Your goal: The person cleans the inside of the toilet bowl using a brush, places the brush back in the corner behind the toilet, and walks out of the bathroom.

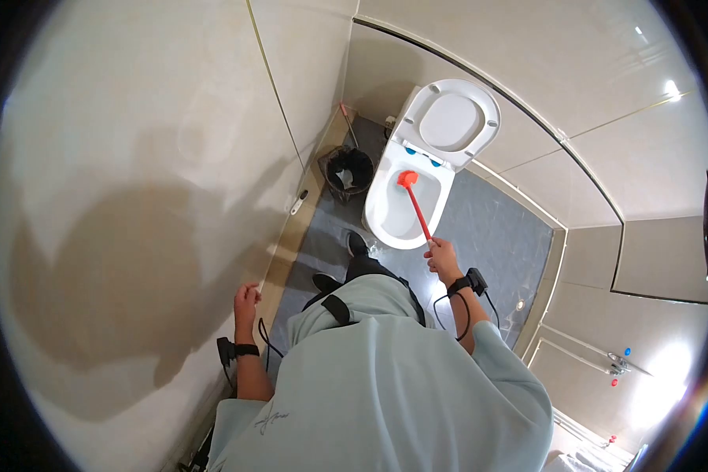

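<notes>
My right hand (443,259) is closed round the handle end of a red toilet brush (419,214). The brush head is over the bowl of a white toilet (376,206); I cannot tell whether it touches the inside. Both the seat and the lid (451,122) are raised. My left hand (246,299) is beside the wall at the left, well away from the toilet. Its fingers are curled together, and whether something small is in them I cannot make out.
A black-lined bin (349,170) stands left of the toilet. Behind it a stick with a reddish end (348,124) leans in the corner. A white-and-black brush-like object (298,203) is by the left wall. Pipe fittings (618,363) are on the right wall.
</notes>
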`<state>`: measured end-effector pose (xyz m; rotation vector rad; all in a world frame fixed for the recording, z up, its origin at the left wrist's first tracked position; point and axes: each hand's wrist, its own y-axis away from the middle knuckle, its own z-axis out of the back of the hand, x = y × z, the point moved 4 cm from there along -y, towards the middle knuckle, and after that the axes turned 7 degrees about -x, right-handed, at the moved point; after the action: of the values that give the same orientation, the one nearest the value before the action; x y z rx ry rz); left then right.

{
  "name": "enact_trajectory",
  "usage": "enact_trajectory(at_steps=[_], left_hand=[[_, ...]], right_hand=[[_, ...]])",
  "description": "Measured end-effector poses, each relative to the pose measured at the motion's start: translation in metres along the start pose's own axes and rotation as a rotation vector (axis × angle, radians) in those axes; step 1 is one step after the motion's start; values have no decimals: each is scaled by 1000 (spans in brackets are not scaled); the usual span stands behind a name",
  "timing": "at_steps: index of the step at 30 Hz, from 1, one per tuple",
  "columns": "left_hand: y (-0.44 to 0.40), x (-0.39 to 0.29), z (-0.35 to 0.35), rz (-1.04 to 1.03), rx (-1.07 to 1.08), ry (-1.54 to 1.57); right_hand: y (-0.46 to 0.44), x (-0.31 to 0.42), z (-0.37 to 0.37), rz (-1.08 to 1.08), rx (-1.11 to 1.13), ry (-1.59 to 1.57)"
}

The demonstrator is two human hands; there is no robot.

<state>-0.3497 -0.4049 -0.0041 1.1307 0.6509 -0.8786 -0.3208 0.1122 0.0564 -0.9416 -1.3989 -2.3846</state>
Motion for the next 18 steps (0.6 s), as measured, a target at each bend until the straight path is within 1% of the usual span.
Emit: enact_trajectory(at_steps=[2,3,5,9,10,11,13,15,16,17,18], left_hand=[[-10,-66,-7,-140,-17,40],[-16,-92,-11,-143,-14,36],[-24,-150,-18,-352,20,37],[-25,-284,-33,-407,-21,-23],[-25,-317,-34,-515,-70,-45],[-26,-350,-36,-622,-120,-67],[-25,-408,-41,-718,-258,-77],[-24,-461,-47,-930,-401,-288],[-38,-491,-54,-1064,-575,-394],[-33,-506,-53,-1201,-752,-478],[-36,-521,-58,-1271,-896,-529]], right_hand=[[5,16,-9,-1,40,-110],[1,21,-13,-3,39,-115],[-10,35,-24,28,120,-207],[-56,82,-61,64,190,-287],[-78,93,-73,50,174,-287],[-101,104,-86,34,160,-287],[-150,130,-117,18,163,-333],[-210,157,-149,-32,160,-411],[-257,181,-178,-91,146,-485],[-289,191,-198,-134,119,-550],[-311,204,-215,-188,101,-604]])
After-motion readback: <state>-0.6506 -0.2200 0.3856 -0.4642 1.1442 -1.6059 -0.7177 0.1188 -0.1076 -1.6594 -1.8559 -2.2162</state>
